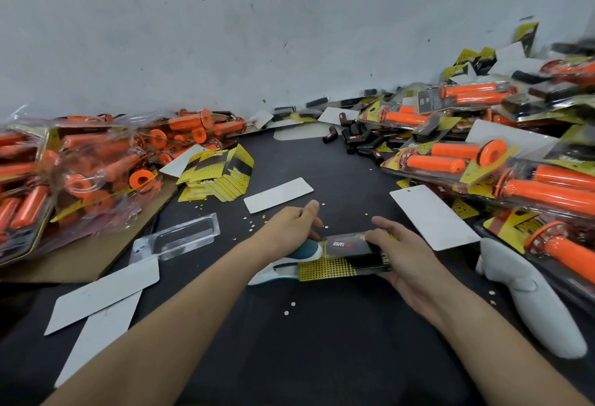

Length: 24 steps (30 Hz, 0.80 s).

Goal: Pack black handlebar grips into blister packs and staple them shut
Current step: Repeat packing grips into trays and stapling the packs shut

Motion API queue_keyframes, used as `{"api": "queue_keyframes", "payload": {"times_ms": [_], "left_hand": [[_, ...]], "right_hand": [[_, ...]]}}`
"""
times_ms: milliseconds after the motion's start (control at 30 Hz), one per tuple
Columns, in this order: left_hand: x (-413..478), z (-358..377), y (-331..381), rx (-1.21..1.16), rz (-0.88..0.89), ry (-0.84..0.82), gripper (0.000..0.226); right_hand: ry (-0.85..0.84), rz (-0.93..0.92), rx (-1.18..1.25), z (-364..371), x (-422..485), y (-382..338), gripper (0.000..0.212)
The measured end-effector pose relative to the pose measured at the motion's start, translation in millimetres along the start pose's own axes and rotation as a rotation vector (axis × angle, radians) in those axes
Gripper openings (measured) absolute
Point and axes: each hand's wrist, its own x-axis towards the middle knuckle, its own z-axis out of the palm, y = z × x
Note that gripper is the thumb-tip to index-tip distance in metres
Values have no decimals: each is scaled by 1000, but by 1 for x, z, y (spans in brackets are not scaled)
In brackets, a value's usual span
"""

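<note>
A heap of packed orange grips (pixel 64 173) sits on a cardboard sheet (pixel 96 257) at the tabletop's (pixel 322 357) left edge, another heap (pixel 515 167) lines its right edge beside a pale padded object (pixel 531 299), and paper dots (pixel 292 304) lie between.

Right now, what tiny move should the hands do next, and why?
Probably the left hand should press down on the teal-and-white stapler: the left end of the clear, yellow-carded blister pack holding the black handlebar grip seems to sit between its arms, and the right hand grips the pack's other end.
</note>
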Motion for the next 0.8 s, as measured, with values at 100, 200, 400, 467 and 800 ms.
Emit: {"api": "queue_keyframes", "payload": {"times_ms": [100,200,400,467,800], "left_hand": [[2,2,0,74,-8,7,50],[4,8,-3,193,-21,5,54],[7,18,-9,452,-20,94,51],[10,20,-11,467,-18,94,46],[10,22,-10,526,-17,82,35]], "right_hand": [[27,2,27,2,2,4,33],[31,0,-8,2,3,6,39],[53,2,-100,2,6,7,44],[44,14,-102,1,7,7,44],[72,35,-163,0,8,4,53]]}}
